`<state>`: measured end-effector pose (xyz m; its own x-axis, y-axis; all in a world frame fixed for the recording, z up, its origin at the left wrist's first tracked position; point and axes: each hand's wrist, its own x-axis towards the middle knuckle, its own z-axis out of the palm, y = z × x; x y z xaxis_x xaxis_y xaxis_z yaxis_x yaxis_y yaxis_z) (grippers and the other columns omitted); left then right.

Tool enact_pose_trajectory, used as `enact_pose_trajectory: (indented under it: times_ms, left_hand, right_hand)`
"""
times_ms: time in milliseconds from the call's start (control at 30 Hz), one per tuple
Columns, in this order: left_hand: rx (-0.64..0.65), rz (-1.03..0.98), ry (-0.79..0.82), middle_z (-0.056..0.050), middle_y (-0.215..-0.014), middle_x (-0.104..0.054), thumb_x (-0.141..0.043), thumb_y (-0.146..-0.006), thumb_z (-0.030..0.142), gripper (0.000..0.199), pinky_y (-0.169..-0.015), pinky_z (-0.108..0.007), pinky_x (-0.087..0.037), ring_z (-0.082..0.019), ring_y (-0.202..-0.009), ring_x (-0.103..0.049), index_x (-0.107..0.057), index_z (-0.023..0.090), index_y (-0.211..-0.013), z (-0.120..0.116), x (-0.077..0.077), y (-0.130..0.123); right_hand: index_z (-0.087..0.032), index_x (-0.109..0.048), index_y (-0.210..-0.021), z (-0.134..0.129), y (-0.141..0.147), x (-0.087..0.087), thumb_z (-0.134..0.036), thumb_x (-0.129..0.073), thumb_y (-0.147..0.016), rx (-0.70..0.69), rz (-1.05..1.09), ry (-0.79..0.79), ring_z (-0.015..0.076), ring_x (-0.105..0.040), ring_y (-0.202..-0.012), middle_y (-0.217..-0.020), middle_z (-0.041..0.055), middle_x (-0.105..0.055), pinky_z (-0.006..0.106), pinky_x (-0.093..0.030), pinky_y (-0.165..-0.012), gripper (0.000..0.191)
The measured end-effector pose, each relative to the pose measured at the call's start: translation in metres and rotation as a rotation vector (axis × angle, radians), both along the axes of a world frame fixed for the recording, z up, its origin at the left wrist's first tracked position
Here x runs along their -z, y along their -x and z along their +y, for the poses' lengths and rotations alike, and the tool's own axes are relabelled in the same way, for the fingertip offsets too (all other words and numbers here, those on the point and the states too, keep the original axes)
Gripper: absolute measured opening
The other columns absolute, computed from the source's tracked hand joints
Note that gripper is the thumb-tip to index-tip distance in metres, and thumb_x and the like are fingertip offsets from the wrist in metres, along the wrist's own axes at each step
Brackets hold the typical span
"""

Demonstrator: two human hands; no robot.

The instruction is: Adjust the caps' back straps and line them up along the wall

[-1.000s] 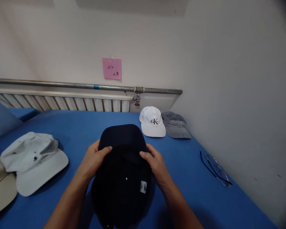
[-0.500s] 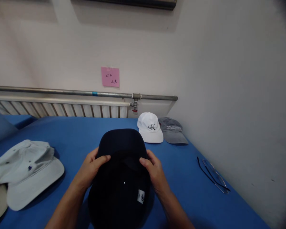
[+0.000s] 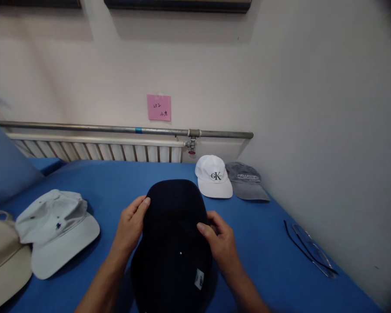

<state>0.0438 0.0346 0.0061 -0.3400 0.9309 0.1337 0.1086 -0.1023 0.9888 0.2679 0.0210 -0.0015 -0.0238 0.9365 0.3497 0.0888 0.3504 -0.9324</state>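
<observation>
A black baseball cap (image 3: 172, 243) is held in front of me, its hollow inside facing up and its brim pointing away. Inside it a small white label shows at the lower right. My left hand (image 3: 132, 221) pinches the left edge of the brim between thumb and fingers. On the other side, my right hand (image 3: 221, 239) grips the cap where brim and crown meet, thumb on the inner side. Beyond the cap lie a white cap (image 3: 214, 176) with a dark "CK" logo and, touching it, a grey cap (image 3: 247, 180).
Left of me a pale cap (image 3: 58, 232) with a small dark emblem sits beside a beige cap (image 3: 6, 265). Folded glasses (image 3: 311, 250) lie near the right wall. Behind the blue surface (image 3: 124, 174) runs a radiator (image 3: 117, 151) with a pipe (image 3: 111, 128); a pink note (image 3: 159, 108) hangs above.
My left thumb has moved from inside the cap out to the brim's left edge. The right hand keeps its grip. The view has shifted left, so everything appears farther right.
</observation>
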Motion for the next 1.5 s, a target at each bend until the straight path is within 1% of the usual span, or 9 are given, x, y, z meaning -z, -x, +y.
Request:
enact_pose_trajectory:
  times_ms: [200, 567, 767, 933, 1067, 1167, 1367, 1433, 1500]
  left_hand:
    - [0.061, -0.107, 0.006, -0.008, -0.114, -0.069, -0.065, -0.078, 0.052, 0.046, -0.1, -0.036, -0.039, -0.025, -0.111, -0.058, -0.069, 0.019, -0.109, 0.005, 0.007, 0.003]
    - [0.208, -0.105, -0.036, -0.007, -0.108, -0.071, -0.055, -0.083, 0.033, 0.037, -0.09, -0.033, -0.044, -0.023, -0.098, -0.061, -0.068, 0.019, -0.115, 0.003, 0.006, 0.003]
    - [0.271, -0.128, -0.107, -0.005, -0.112, -0.069, -0.057, -0.08, 0.026, 0.039, -0.093, -0.032, -0.043, -0.022, -0.103, -0.06, -0.066, 0.02, -0.117, -0.002, 0.001, -0.001]
    - [0.42, -0.16, 0.03, -0.005, -0.104, -0.07, -0.064, -0.079, 0.031, 0.041, -0.082, -0.031, -0.048, -0.022, -0.095, -0.063, -0.062, 0.021, -0.119, -0.011, -0.011, -0.009]
    - [0.492, -0.115, 0.175, -0.005, -0.086, -0.07, -0.067, -0.074, 0.032, 0.027, -0.07, -0.03, -0.049, -0.023, -0.081, -0.064, -0.069, 0.019, -0.097, -0.015, -0.012, -0.01]
    - [0.535, -0.086, 0.233, -0.008, -0.087, -0.071, -0.071, -0.068, 0.032, 0.027, -0.069, -0.031, -0.05, -0.025, -0.08, -0.064, -0.071, 0.018, -0.09, -0.016, -0.009, -0.008]
    - [0.531, -0.029, 0.233, -0.004, -0.07, -0.064, -0.066, -0.071, 0.034, 0.018, -0.055, -0.027, -0.044, -0.019, -0.062, -0.058, -0.066, 0.017, -0.076, -0.015, -0.006, -0.007]
    - [0.47, 0.004, 0.212, -0.001, -0.064, -0.06, -0.064, -0.073, 0.035, 0.018, -0.051, -0.026, -0.042, -0.017, -0.056, -0.054, -0.062, 0.018, -0.073, -0.015, -0.005, -0.008]
    - [0.348, 0.077, 0.126, 0.0, -0.06, -0.056, -0.062, -0.076, 0.038, 0.02, -0.049, -0.026, -0.041, -0.016, -0.053, -0.052, -0.059, 0.019, -0.069, -0.016, -0.006, -0.01]
  right_hand:
    - [-0.021, -0.06, -0.077, -0.002, -0.002, 0.0, -0.035, -0.062, -0.079, 0.0, 0.012, -0.009, 0.0091, -0.041, -0.052, -0.062, -0.0048, -0.051, 0.022, -0.034, -0.049, 0.014]
    - [-0.02, -0.059, -0.075, 0.002, -0.003, 0.003, -0.038, -0.064, -0.077, 0.025, 0.038, 0.066, 0.009, -0.037, -0.049, -0.056, -0.0065, -0.044, 0.021, -0.031, -0.046, 0.019]
    - [-0.021, -0.06, -0.076, 0.004, -0.004, 0.003, -0.04, -0.063, -0.077, 0.049, 0.103, 0.08, 0.0113, -0.046, -0.059, -0.065, -0.0041, -0.053, 0.022, -0.038, -0.054, 0.019]
    - [-0.021, -0.06, -0.074, 0.003, -0.002, 0.002, -0.04, -0.064, -0.076, 0.076, 0.193, 0.147, 0.0118, -0.045, -0.059, -0.064, -0.0043, -0.052, 0.023, -0.038, -0.054, 0.019]
    - [-0.021, -0.058, -0.071, 0.006, -0.003, 0.002, -0.038, -0.064, -0.075, 0.078, 0.267, 0.207, 0.0123, -0.043, -0.057, -0.061, -0.0044, -0.05, 0.023, -0.037, -0.053, 0.019]
    - [-0.021, -0.058, -0.07, 0.007, -0.003, 0.002, -0.039, -0.064, -0.075, 0.079, 0.297, 0.229, 0.0124, -0.043, -0.057, -0.062, -0.0044, -0.05, 0.023, -0.037, -0.053, 0.019]
    - [-0.021, -0.058, -0.071, 0.007, -0.001, 0.002, -0.038, -0.064, -0.076, 0.064, 0.302, 0.232, 0.0122, -0.045, -0.059, -0.063, -0.0051, -0.051, 0.024, -0.038, -0.057, 0.018]
    - [-0.022, -0.059, -0.072, 0.007, 0.0, 0.003, -0.038, -0.064, -0.077, 0.042, 0.313, 0.218, 0.0122, -0.046, -0.06, -0.063, -0.0055, -0.052, 0.024, -0.039, -0.058, 0.017]
    - [-0.022, -0.063, -0.078, 0.008, -0.001, 0.006, -0.037, -0.062, -0.079, 0.032, 0.309, 0.181, 0.0134, -0.05, -0.065, -0.068, -0.0046, -0.057, 0.025, -0.042, -0.064, 0.015]
